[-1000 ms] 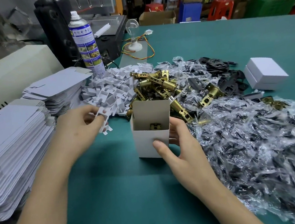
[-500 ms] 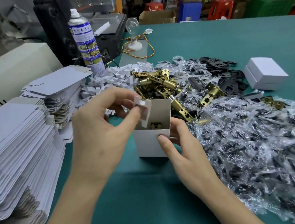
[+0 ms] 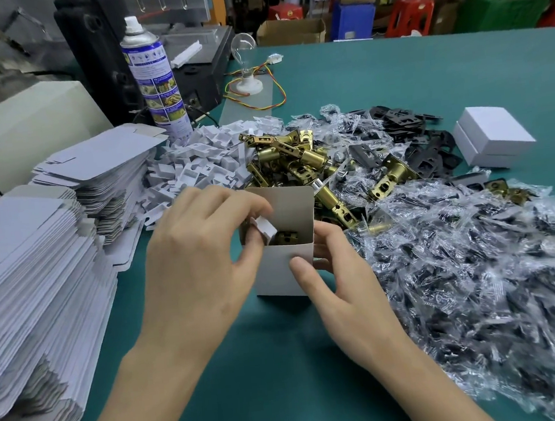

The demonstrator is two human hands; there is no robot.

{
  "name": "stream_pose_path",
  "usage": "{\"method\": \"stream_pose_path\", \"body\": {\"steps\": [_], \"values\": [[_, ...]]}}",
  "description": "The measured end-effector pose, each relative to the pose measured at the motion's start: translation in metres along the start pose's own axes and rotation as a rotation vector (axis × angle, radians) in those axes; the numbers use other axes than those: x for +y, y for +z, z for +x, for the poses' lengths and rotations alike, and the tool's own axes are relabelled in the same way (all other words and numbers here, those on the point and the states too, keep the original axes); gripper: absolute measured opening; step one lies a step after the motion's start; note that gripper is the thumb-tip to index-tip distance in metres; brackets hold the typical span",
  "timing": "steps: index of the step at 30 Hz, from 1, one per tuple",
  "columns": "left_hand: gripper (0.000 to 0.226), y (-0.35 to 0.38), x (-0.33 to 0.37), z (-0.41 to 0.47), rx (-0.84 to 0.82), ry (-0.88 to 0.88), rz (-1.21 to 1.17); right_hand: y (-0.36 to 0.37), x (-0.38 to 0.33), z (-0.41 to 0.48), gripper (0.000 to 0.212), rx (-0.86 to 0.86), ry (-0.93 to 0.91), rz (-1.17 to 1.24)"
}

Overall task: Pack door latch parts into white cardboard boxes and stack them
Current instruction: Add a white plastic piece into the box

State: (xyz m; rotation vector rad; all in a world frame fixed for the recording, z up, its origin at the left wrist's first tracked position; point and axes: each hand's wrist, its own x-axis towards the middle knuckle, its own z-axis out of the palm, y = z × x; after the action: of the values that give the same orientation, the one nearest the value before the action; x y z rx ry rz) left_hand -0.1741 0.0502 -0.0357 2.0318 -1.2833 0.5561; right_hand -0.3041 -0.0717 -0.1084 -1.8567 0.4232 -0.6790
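Inside the box (image 3: pixel 275 275), a brass latch (image 3: pixel 287 236)

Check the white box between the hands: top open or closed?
Open. The white box has its flap upright, a brass latch part shows inside, and the left hand pinches a white insert at its mouth.

Flat carton stack (image 3: pixel 25 299) cut off at left edge; spray-can label (image 3: pixel 158 86) illegible
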Motion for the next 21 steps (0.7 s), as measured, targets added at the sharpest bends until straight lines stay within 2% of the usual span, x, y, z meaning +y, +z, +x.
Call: {"method": "stream_pose_path", "body": {"steps": [6,9,16,19,21], "values": [[0.021,-0.009,-0.005,0.005,-0.164,-0.014,-0.074,0.001,0.002,0.001,0.035,-0.001,0.004,-0.002],[0.020,-0.013,-0.008,0.006,-0.183,0.012,-0.078,0.001,0.002,0.000,0.036,-0.002,0.003,0.020],[0.012,-0.004,-0.017,0.001,-0.089,0.078,-0.062,0.001,0.001,0.000,0.035,0.014,0.001,0.002],[0.021,0.002,-0.020,-0.002,-0.029,0.021,-0.210,0.001,0.000,-0.001,0.039,0.037,-0.011,0.005],[0.032,0.007,-0.026,-0.006,-0.016,-0.034,-0.340,0.000,-0.001,-0.001,0.046,0.117,-0.050,-0.001]]}}
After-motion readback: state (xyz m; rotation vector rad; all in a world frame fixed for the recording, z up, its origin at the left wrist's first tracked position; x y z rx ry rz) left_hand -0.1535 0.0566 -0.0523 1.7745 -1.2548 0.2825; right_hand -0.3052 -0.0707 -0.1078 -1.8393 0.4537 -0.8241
